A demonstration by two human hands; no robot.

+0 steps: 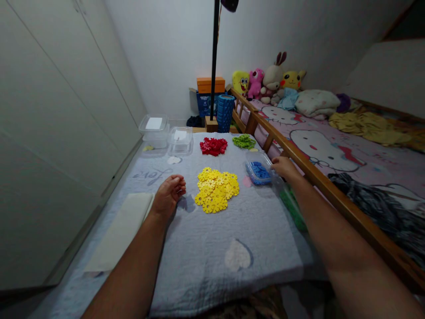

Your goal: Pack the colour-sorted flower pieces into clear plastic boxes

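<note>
My left hand (170, 193) hovers over the left part of the cloth with its fingers curled in, and nothing shows in it. A loose pile of yellow flower-shaped plastic pieces (216, 190) lies just to its right. At the table's right side, my right hand (284, 168) pinches the rim of a clear plastic container (260, 158). Blue pieces (259, 171) sit inside that container. Green pieces (294, 210) in clear plastic lie nearer to me, partly hidden by my right forearm.
Red pieces (213, 146) and light green pieces (244, 141) are heaped at the back. Two clear lidded containers (181, 141) (154, 128) stand back left. A folded cream cloth (121, 228) lies at left. A wooden bed rail (299, 157) borders the right; a black pole (214, 62) rises behind.
</note>
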